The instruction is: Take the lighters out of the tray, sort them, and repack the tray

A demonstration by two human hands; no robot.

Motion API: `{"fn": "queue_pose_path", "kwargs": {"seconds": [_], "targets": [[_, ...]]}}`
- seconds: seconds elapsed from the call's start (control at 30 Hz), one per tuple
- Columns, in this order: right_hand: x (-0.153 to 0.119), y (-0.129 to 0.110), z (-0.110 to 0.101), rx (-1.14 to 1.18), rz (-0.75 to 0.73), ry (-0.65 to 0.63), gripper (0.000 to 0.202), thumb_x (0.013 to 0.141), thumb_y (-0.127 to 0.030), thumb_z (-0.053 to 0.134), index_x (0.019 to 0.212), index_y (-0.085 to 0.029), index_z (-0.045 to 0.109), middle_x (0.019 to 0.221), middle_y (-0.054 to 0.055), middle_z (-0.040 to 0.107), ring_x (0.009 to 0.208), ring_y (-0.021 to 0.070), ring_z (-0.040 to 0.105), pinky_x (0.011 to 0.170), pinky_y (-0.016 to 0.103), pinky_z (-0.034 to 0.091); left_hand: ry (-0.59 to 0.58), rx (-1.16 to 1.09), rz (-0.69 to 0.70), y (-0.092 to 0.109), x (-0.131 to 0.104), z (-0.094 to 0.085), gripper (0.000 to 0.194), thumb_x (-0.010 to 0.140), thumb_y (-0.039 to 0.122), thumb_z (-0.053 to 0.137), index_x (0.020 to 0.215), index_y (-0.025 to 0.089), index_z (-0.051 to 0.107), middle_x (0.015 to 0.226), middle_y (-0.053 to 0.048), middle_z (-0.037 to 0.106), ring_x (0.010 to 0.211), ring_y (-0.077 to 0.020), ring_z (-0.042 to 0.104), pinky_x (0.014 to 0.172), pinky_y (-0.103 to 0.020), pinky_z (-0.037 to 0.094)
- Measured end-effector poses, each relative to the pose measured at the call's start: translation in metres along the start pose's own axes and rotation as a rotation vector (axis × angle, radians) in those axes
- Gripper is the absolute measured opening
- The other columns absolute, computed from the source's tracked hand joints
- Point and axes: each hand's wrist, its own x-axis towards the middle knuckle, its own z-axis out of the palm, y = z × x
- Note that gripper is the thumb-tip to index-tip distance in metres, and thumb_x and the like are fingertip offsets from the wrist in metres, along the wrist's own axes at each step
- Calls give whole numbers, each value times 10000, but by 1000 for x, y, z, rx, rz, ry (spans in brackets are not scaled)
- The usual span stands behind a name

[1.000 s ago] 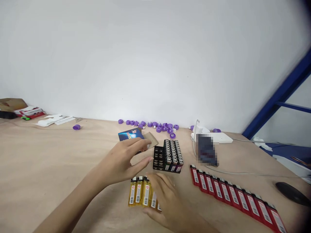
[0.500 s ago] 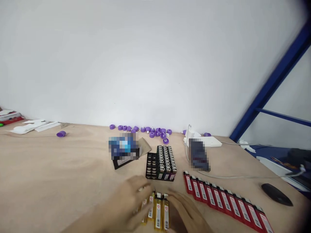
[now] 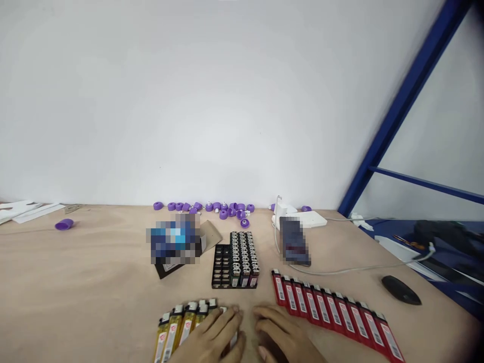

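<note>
Several yellow lighters (image 3: 173, 330) lie side by side at the bottom, left of centre. My left hand (image 3: 215, 335) lies over the right part of that group with its fingers spread, covering some of them. Just to its right, my right hand (image 3: 282, 333) rests low over the table, fingers curved and apart, with nothing visible in it. Beyond both hands stands a black tray (image 3: 221, 267), its right columns filled with upright lighters (image 3: 245, 257) and its left slots bare. A slanting row of red lighters (image 3: 333, 312) lies to the right of my right hand.
Purple caps (image 3: 224, 214) are scattered along the wall. A blurred blue packet (image 3: 174, 239) lies left of the tray. A phone (image 3: 295, 242), white cable (image 3: 340, 272) and black mouse (image 3: 401, 290) are on the right. White papers (image 3: 38, 212) lie far left.
The view has shifted right. My left hand has moved onto the yellow lighters, which now show on its left side; my right hand has come away from them.
</note>
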Motion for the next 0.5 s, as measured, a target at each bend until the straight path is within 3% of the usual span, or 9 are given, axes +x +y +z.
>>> {"fn": "queue_pose_path", "kwargs": {"seconds": [0.13,0.3,0.4,0.5], "targets": [[0,4,3,5,-11,2,273,734,-74,616,966,-190,700,1207,86,715,1127,238,664,988,330,541,-63,63,-25,-13,-22,-1,313,929,177,584,1242,174,589,1337,-139,635,1185,-284,641,954,-348,565],[2,5,7,-55,-82,3,238,768,-108,656,989,-193,689,1191,85,723,1096,250,674,953,356,560,-117,-101,-150,-23,-42,-14,440,895,187,617,1329,220,553,1398,-139,582,1243,-322,595,1028,-404,523],[0,4,9,-106,-171,18,211,804,-146,679,1014,-166,690,1175,104,728,1075,265,678,937,371,568,-117,-290,-288,-24,-42,-25,642,882,232,624,1475,274,381,1481,-124,501,1319,-335,517,1091,-453,459],[-2,3,12,-90,-222,78,190,872,-226,667,1049,-159,683,1171,101,727,1074,249,672,946,342,557,-57,-443,-441,-29,-25,-31,925,814,247,685,1553,298,131,1587,-135,329,1406,-364,386,1122,-509,406]]}}
